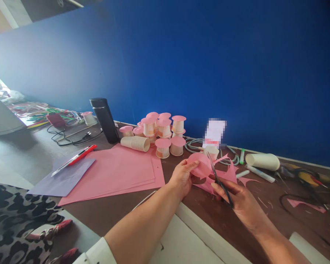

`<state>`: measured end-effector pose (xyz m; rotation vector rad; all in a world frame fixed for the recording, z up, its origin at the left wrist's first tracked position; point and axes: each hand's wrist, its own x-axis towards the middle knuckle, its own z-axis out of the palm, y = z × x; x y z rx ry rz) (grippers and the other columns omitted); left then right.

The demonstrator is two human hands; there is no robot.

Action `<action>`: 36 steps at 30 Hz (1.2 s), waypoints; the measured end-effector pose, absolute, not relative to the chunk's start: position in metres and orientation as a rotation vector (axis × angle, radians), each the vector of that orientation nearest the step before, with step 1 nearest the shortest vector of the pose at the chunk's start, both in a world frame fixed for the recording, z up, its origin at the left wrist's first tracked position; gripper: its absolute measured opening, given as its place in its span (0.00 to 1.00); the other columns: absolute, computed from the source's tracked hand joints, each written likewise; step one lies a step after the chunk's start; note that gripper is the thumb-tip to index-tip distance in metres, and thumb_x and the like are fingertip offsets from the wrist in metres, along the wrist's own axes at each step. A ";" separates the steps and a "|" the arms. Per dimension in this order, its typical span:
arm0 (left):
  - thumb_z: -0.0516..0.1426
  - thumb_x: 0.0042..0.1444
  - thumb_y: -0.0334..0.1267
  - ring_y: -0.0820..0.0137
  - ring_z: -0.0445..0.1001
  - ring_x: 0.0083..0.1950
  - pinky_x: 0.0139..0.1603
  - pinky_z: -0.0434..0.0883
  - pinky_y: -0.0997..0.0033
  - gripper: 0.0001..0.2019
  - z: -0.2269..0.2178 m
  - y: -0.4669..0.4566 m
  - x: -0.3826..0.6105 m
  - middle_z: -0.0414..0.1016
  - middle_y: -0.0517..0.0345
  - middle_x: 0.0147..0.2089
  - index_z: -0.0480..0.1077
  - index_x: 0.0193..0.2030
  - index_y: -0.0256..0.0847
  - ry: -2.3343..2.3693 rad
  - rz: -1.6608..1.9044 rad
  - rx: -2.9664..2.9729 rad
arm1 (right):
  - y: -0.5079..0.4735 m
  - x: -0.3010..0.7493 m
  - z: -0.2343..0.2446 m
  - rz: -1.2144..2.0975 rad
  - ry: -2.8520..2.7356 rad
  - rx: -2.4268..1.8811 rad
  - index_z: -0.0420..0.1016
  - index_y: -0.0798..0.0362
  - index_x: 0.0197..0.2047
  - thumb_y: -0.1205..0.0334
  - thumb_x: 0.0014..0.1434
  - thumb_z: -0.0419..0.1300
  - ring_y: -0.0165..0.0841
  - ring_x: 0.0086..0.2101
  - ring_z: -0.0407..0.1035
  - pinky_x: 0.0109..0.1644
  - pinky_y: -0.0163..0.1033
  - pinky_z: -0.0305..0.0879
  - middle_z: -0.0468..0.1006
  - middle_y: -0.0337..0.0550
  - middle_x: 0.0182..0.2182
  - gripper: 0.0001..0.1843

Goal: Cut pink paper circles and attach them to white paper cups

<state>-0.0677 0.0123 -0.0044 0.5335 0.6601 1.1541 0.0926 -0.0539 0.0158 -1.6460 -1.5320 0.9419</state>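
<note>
No readable lettering or numbers: orange marks on pink-topped cups too small, pale panel pixelated.

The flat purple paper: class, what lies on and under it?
A red-and-grey utility knife lies on it. What the purple paper covers beneath cannot be seen.

Pass OK over pink sheets, in front of blk flask; cup stack blocks its rt, plug its lt, wall behind.

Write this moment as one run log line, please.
left hand: holds pink paper disc | right hand: holds scissors | near blue partition: stacked pink-topped paper cups
</note>
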 end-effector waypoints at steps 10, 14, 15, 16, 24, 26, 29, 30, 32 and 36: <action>0.68 0.41 0.39 0.64 0.73 0.34 0.32 0.75 0.58 0.21 -0.002 0.011 -0.068 0.72 0.53 0.35 0.65 0.38 0.37 0.672 1.161 0.527 | -0.054 0.094 0.014 0.951 -1.533 -1.603 0.82 0.50 0.50 0.44 0.52 0.64 0.34 0.26 0.69 0.30 0.34 0.66 0.75 0.36 0.21 0.27; 0.68 0.40 0.38 0.66 0.73 0.33 0.31 0.75 0.60 0.20 -0.001 0.011 -0.067 0.72 0.54 0.34 0.66 0.37 0.37 0.706 1.182 0.498 | -0.054 0.094 0.014 0.945 -1.535 -1.608 0.80 0.50 0.52 0.42 0.53 0.63 0.34 0.26 0.69 0.30 0.35 0.66 0.75 0.36 0.21 0.29; 0.68 0.40 0.38 0.66 0.73 0.33 0.31 0.74 0.60 0.20 -0.001 0.011 -0.067 0.72 0.54 0.34 0.66 0.37 0.37 0.709 1.179 0.497 | -0.054 0.094 0.014 0.947 -1.535 -1.611 0.80 0.50 0.52 0.42 0.53 0.63 0.34 0.26 0.69 0.31 0.35 0.66 0.75 0.36 0.21 0.29; 0.68 0.40 0.38 0.65 0.73 0.33 0.31 0.74 0.61 0.20 -0.001 0.011 -0.066 0.72 0.54 0.35 0.66 0.38 0.37 0.709 1.173 0.499 | -0.054 0.094 0.014 0.949 -1.534 -1.611 0.80 0.50 0.52 0.42 0.52 0.63 0.34 0.27 0.69 0.31 0.35 0.66 0.75 0.36 0.21 0.29; 0.68 0.39 0.37 0.71 0.72 0.31 0.32 0.71 0.69 0.19 0.000 0.010 -0.066 0.72 0.57 0.32 0.67 0.36 0.36 0.737 1.189 0.480 | -0.053 0.093 0.015 0.961 -1.490 -1.600 0.82 0.50 0.50 0.43 0.50 0.65 0.34 0.25 0.69 0.30 0.35 0.65 0.74 0.36 0.20 0.28; 0.68 0.39 0.37 0.71 0.72 0.31 0.31 0.71 0.69 0.19 -0.001 0.010 -0.066 0.72 0.57 0.32 0.67 0.36 0.36 0.724 1.189 0.486 | -0.053 0.093 0.015 0.952 -1.499 -1.586 0.83 0.49 0.48 0.44 0.50 0.65 0.34 0.24 0.68 0.29 0.34 0.65 0.74 0.36 0.19 0.26; 0.69 0.39 0.37 0.72 0.71 0.30 0.29 0.68 0.72 0.19 -0.003 0.011 -0.065 0.72 0.57 0.31 0.66 0.35 0.36 0.721 1.190 0.496 | -0.055 0.092 0.016 0.929 -1.503 -1.577 0.83 0.49 0.47 0.44 0.49 0.66 0.34 0.24 0.68 0.28 0.34 0.65 0.74 0.36 0.19 0.25; 0.69 0.39 0.37 0.73 0.70 0.29 0.28 0.67 0.73 0.19 -0.003 0.011 -0.065 0.72 0.58 0.30 0.66 0.35 0.36 0.722 1.192 0.496 | -0.055 0.091 0.017 0.924 -1.500 -1.585 0.84 0.49 0.47 0.44 0.49 0.66 0.33 0.24 0.69 0.28 0.34 0.65 0.74 0.35 0.19 0.25; 0.69 0.39 0.37 0.74 0.70 0.28 0.28 0.67 0.74 0.18 -0.003 0.011 -0.065 0.72 0.58 0.29 0.66 0.34 0.36 0.719 1.194 0.491 | -0.056 0.090 0.017 0.917 -1.487 -1.603 0.84 0.49 0.46 0.44 0.48 0.66 0.33 0.24 0.69 0.28 0.34 0.65 0.74 0.35 0.18 0.26; 0.68 0.39 0.37 0.72 0.71 0.28 0.27 0.68 0.72 0.18 -0.002 0.011 -0.066 0.72 0.59 0.28 0.65 0.33 0.38 0.701 1.184 0.484 | -0.056 0.090 0.016 0.910 -1.469 -1.598 0.84 0.49 0.46 0.44 0.48 0.66 0.33 0.24 0.70 0.29 0.34 0.66 0.75 0.35 0.19 0.25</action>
